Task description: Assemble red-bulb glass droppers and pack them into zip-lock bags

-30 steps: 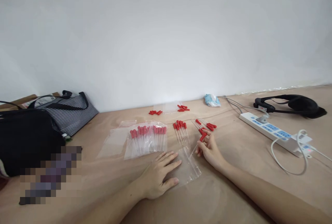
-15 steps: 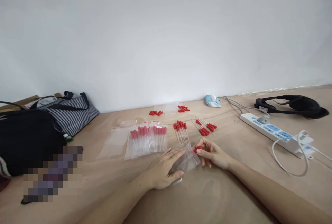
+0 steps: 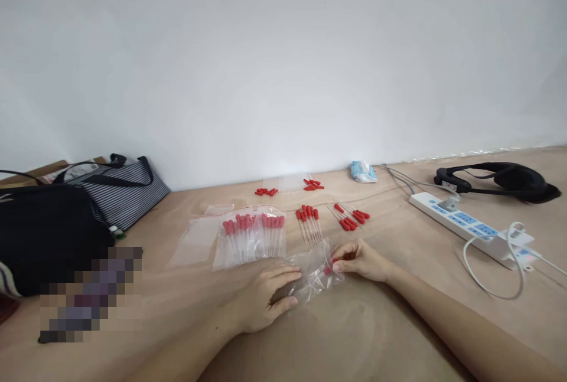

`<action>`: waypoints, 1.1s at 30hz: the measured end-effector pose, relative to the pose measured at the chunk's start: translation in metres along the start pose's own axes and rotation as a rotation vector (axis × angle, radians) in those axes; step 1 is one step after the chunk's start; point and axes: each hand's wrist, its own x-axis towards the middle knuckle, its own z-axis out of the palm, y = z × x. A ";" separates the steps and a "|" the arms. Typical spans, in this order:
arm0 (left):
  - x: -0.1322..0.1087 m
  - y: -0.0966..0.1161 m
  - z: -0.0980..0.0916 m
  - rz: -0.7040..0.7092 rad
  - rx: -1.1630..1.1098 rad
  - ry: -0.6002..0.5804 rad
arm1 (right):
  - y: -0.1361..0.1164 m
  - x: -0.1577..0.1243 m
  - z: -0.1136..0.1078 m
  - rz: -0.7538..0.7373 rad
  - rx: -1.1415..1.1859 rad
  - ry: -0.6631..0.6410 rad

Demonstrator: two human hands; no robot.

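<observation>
A clear plastic bag [image 3: 310, 276] lies between my two hands at the front middle. My right hand [image 3: 361, 261] pinches red-tipped droppers [image 3: 328, 269] at the bag's right end, and their red ends show at the bag's opening. My left hand [image 3: 270, 296] rests at the bag's left side, fingers apart, fingertips touching the plastic. Behind the bag lie a row of red-tipped droppers [image 3: 307, 214] and a looser group [image 3: 351, 218] to its right. Filled clear bags [image 3: 250, 243] with red-tipped droppers sit to the left.
Flat clear bags [image 3: 195, 242] lie left of the filled ones. More red droppers [image 3: 266, 192] are near the wall. A white power strip [image 3: 465, 222] with cables, a black strapped object [image 3: 522, 181] and a blue mask [image 3: 363, 172] stand right; bags [image 3: 44, 228] stand left.
My right hand has brought the red-tipped droppers leftward and down, further into the bag. My left hand has shifted slightly left, and the bag appears more spread.
</observation>
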 end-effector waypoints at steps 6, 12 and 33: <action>0.000 0.003 -0.001 -0.023 0.029 0.017 | -0.014 -0.004 0.001 -0.127 -0.270 -0.056; -0.001 0.000 -0.001 -0.017 0.028 0.008 | -0.023 -0.006 -0.001 -0.216 -0.409 -0.115; 0.000 -0.005 -0.004 0.015 0.060 -0.015 | 0.001 0.005 -0.044 -0.043 -0.853 0.854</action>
